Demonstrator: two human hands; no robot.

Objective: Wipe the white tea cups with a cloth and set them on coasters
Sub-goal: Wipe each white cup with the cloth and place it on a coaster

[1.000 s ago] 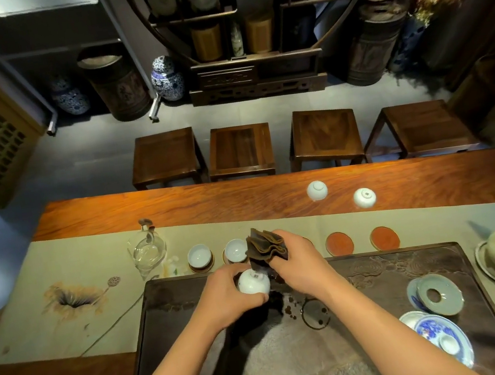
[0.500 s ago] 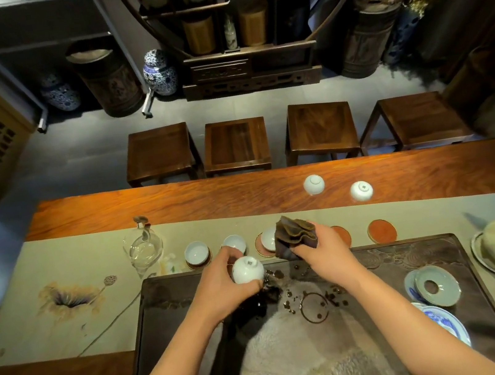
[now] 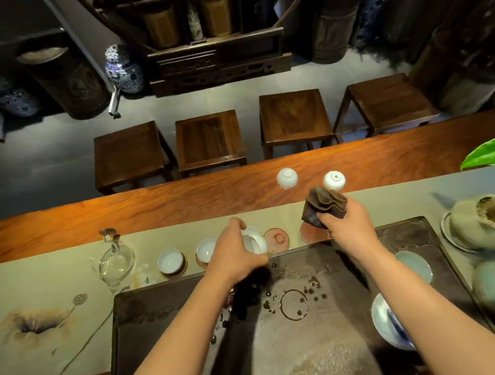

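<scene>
Left hand (image 3: 233,251) grips a white cup (image 3: 254,242) just beyond the dark tea tray (image 3: 409,236); right hand (image 3: 347,223) clutches the brown cloth (image 3: 323,206) there too.

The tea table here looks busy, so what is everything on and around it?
Upright cups: two, white, on coasters, runner's left
Held cup: one, white, in left hand
Upturned cups: two, white, far wooden tabletop
Bare coaster: one, reddish, right of held cup
Cloth: one, brown, bunched in right hand
Glass pitcher: one, clear, runner's left
Tea tray: one, dark, wet-spotted
Stools: four, dark wood, beyond table
Left hand: grips cup
Right hand: grips cloth
</scene>
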